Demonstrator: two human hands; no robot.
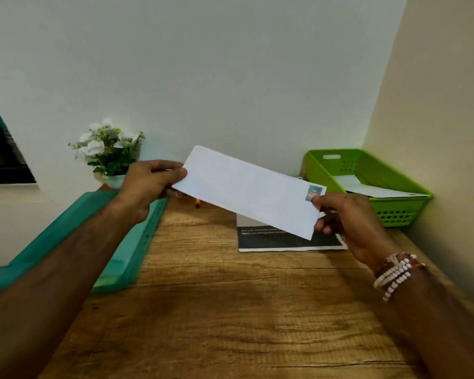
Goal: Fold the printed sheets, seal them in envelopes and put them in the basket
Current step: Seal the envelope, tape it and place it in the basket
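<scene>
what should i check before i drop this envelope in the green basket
1. Grip: left hand and right hand each pinch an end of the white paper envelope: ok.
2. Flap sealed, sheet inside: only the stamped face shows: cannot tell.
3. Room in the green plastic basket: one other envelope lies in it, space remains: ok.
4. Path to the basket: nothing in between: ok.
5. All sheets done: a dark printed sheet lies on the wooden table: not ok.
</scene>
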